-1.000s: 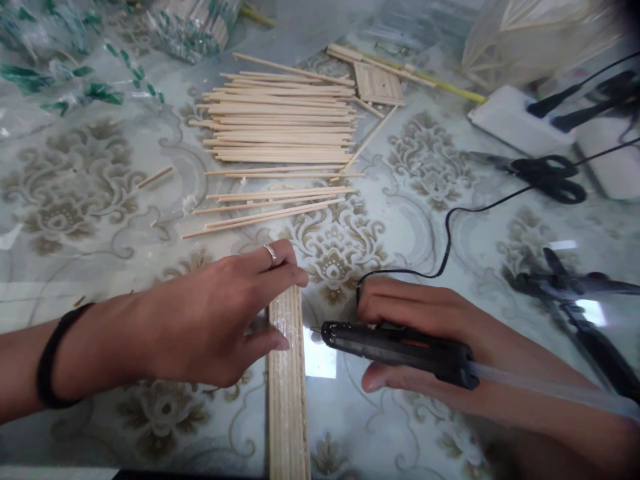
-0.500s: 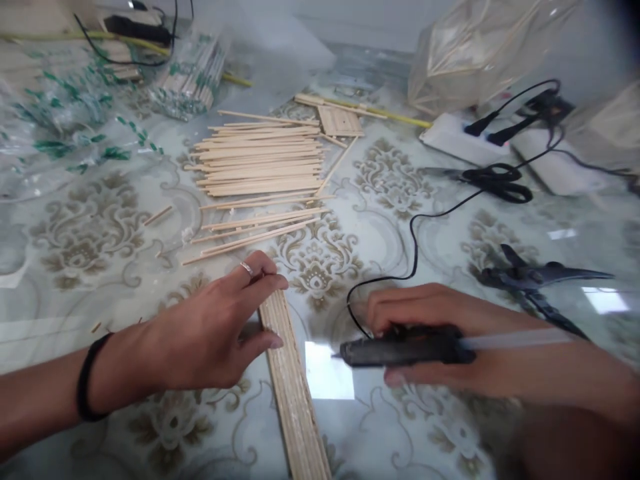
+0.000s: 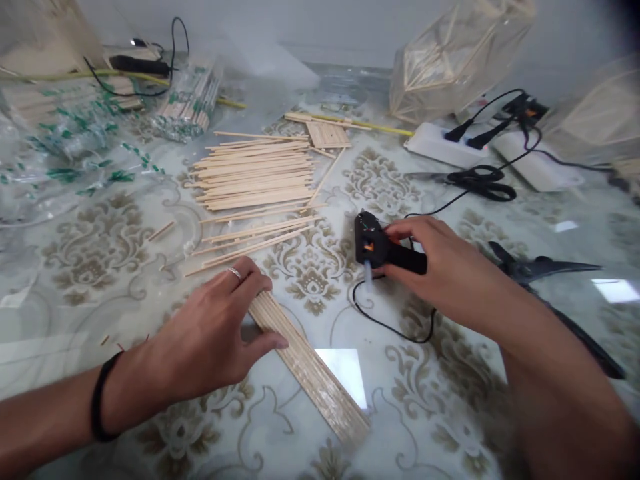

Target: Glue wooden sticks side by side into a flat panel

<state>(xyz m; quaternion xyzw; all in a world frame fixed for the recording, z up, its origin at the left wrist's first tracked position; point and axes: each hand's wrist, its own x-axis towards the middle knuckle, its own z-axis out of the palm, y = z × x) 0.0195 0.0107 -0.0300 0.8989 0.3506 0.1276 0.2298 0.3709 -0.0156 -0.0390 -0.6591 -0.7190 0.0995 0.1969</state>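
Observation:
My left hand point(image 3: 215, 337), with a ring and a black wristband, lies on the upper end of a long panel of glued wooden sticks point(image 3: 313, 370), fingers and thumb gripping its sides. My right hand point(image 3: 440, 267) is closed round the handle of a black hot glue gun point(image 3: 375, 248), held above the glass tabletop to the right of the panel, its cord point(image 3: 390, 323) looping below. A pile of loose wooden sticks point(image 3: 257, 175) lies beyond my left hand.
Black scissors point(image 3: 483, 183), a white power strip point(image 3: 443, 147) and dark cutters point(image 3: 540, 270) lie on the right. Plastic bags of sticks point(image 3: 187, 100) fill the far left. Stick-frame shapes in plastic point(image 3: 455, 57) stand at the back. A small glued square point(image 3: 327, 135) lies behind the pile.
My right hand has carried the glue gun away from the panel, up and to the right, and turned it. The panel now lies slanted under my left hand.

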